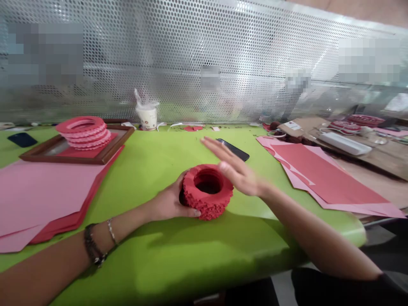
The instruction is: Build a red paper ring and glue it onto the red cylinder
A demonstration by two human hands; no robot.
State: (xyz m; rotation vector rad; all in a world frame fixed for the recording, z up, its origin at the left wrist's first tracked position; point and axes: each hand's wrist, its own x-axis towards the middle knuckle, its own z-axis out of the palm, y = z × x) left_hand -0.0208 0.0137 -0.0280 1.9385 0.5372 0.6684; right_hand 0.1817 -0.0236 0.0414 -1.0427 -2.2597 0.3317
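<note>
A stack of red paper rings (pixel 208 199) with scalloped edges stands on the green table in front of me, its round hole facing up. My left hand (pixel 174 202) is wrapped around its left side, the thumb pressed to the front and the other fingers partly hidden behind. Just above the stack's right upper edge hovers my right hand (pixel 237 172), palm turned toward the rings, fingers stretched out and nothing in them. It is slightly blurred; whether it touches the stack I cannot tell. A black phone (pixel 234 149) lies behind the right hand.
On the left, pink and red rings (pixel 84 132) are stacked on a wooden frame (pixel 108 155), beside pink and red sheets (pixel 47 199). Red and pink paper (pixel 325 174) and a white power strip (pixel 344 142) lie at right. A paper cup (pixel 147 115) stands near the perforated metal screen (pixel 178 55).
</note>
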